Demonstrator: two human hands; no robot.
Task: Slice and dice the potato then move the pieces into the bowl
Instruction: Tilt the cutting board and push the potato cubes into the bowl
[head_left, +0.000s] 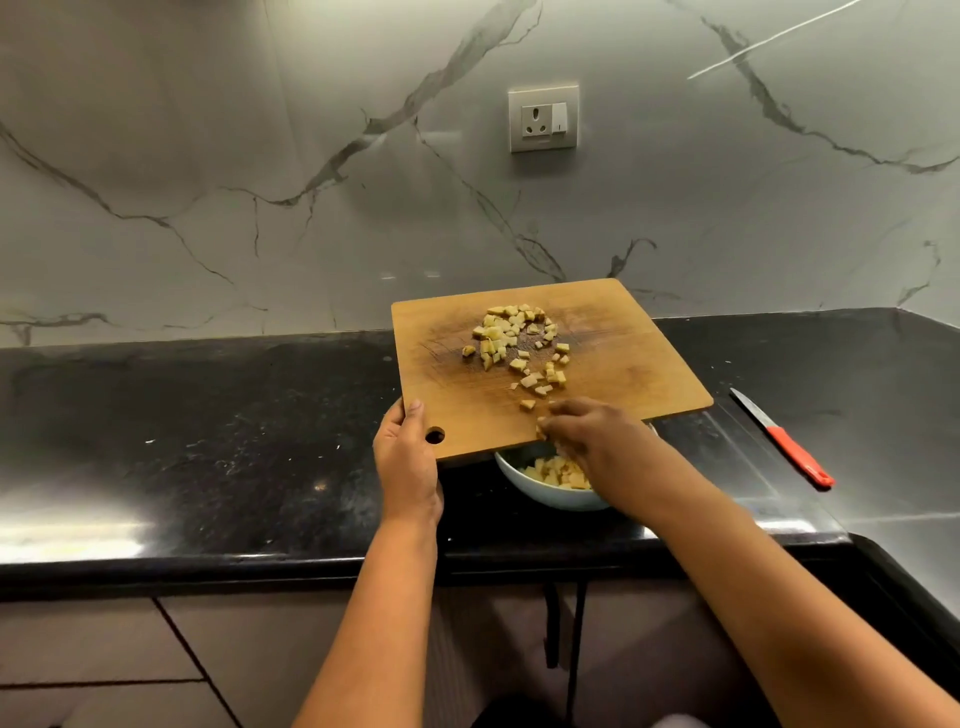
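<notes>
Potato pieces (514, 345) are lying mostly on the far half of the wooden cutting board (623, 358), with more already sitting in the white bowl (540, 493) near the bench's front edge. The left hand (408, 462) is gripping the board's near-left corner beside its hanging hole, thumb on top, tilting the board so its near edge is hanging over the bowl. The right hand (587, 436) is resting at that near edge with loosely curled fingers raking a few cubes toward the bowl — whether it is pinching any, I cannot tell. To do this well, the left hand should be keeping the edge centred over the bowl and steepening the tilt gently, while the right sweeps from the far pile down in one line. A red-handled knife (784, 441) is lying toward the bench's right end — well apart.
</notes>
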